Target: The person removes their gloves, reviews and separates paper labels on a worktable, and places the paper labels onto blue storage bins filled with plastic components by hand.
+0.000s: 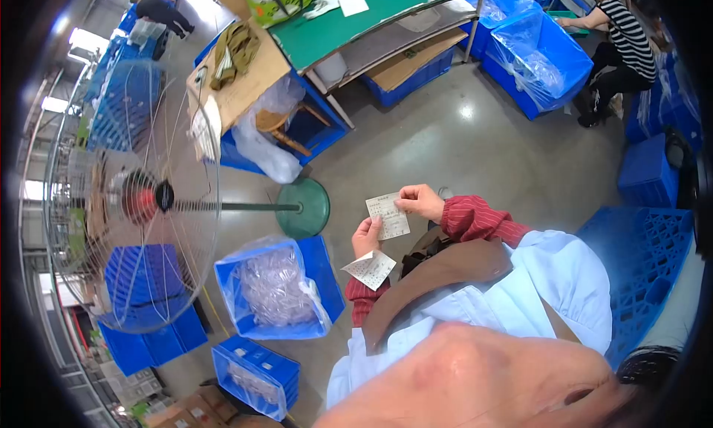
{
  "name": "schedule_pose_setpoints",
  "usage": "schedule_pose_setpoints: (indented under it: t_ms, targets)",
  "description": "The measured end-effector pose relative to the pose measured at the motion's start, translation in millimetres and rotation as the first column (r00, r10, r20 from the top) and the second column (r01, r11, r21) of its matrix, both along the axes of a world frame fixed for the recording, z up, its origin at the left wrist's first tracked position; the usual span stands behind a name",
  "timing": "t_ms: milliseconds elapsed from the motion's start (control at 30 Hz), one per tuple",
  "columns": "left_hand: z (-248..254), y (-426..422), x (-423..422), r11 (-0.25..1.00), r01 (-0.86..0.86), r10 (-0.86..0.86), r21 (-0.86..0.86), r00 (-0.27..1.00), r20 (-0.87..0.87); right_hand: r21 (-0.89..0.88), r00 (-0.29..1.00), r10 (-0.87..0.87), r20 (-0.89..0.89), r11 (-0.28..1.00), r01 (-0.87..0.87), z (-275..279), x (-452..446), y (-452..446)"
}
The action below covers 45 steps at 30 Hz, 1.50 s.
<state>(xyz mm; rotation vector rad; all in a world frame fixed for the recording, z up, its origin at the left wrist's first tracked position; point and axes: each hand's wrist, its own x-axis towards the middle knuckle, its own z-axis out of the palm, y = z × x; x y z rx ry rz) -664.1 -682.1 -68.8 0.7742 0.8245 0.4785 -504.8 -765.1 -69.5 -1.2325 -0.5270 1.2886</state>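
Note:
A small printed paper slip (389, 219) is held up in front of my body. My left hand (365, 239) pinches its lower left edge, and my right hand (422, 203) pinches its right side near the top. A second, creased printed slip (369, 269) hangs by my left wrist; I cannot tell what keeps it there. Both wrists are in red striped cuffs. The print on the slips is too small to read.
A large wire-caged fan (163, 195) on a green round base (303, 208) stands to the left. Blue crates (327, 279) with clear plastic bags sit on the floor. A green-topped table (297, 38) is ahead. At the right, a person (631, 46) in stripes crouches by blue bins.

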Motion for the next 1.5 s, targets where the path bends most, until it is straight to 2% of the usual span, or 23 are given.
schedule_pose_setpoints:
  t_ms: [133,267,567,667,800,967,1033,1133,1233,1300,1367,1433,1467,1500]
  targets:
    - [9.5,22.5,102.8,0.999,0.041,-0.042,-0.015,0.997,-0.072,0.004,0.998,-0.039,0.046,0.999,0.039,3.5,99.5,15.1]
    - [13.5,39.9,198.6,0.995,0.095,-0.095,-0.034,0.995,0.01,0.015,0.997,-0.048,0.055,0.999,0.047,12.6,191.9,21.2]
    - [-1.0,100.4,372.0,0.968,0.25,-0.251,-0.036,0.968,-0.013,-0.035,0.975,-0.178,0.136,0.982,0.184,10.7,347.9,55.5]
    - [-19.1,137.7,426.7,0.968,0.252,-0.252,-0.002,0.967,-0.035,-0.141,0.979,-0.168,0.114,0.973,0.183,2.4,399.2,86.9]
    - [-21.8,204.2,502.7,0.963,0.268,-0.268,-0.035,0.963,0.002,-0.109,0.963,-0.186,0.194,0.972,0.21,8.4,480.0,141.4]
    - [-13.1,299.4,584.8,0.975,0.209,-0.214,0.079,0.975,0.067,-0.105,0.944,-0.243,0.223,0.957,0.271,25.2,595.6,220.6]
    - [6.2,329.0,603.4,0.986,0.155,-0.16,0.056,0.984,0.083,-0.057,0.927,-0.271,0.259,0.954,0.294,28.6,640.4,256.5]
    - [-0.1,366.1,616.9,0.994,0.046,-0.052,0.094,0.997,0.055,-0.052,0.902,-0.195,0.385,0.971,0.232,34.7,709.9,316.3]
    - [-17.1,387.0,615.7,0.968,-0.124,0.136,0.216,0.99,-0.04,-0.022,0.865,-0.102,0.491,0.991,0.129,40.8,783.0,386.5]
    - [-23.5,396.8,608.7,0.946,-0.239,0.268,0.219,0.957,-0.114,-0.014,0.814,-0.025,0.58,0.999,0.04,41.6,836.8,447.7]
    - [-16.3,390.6,608.7,0.9,-0.391,0.411,0.191,0.909,-0.076,0.034,0.676,-0.031,0.737,0.999,0.009,26.5,895.8,515.8]
    - [-3.8,375.9,621.0,0.787,-0.608,0.615,0.106,0.786,-0.066,0.068,0.523,-0.089,0.847,0.996,0.059,13.2,948.7,578.4]
    - [-4.9,369.1,622.6,0.763,-0.644,0.646,0.058,0.761,-0.056,-0.003,0.488,-0.051,0.872,0.994,0.11,16.1,967.5,603.7]
    - [-5.8,362.1,623.6,0.739,-0.674,0.673,0.012,0.737,-0.051,-0.007,0.398,-0.049,0.916,0.991,0.137,23.2,981.1,621.3]
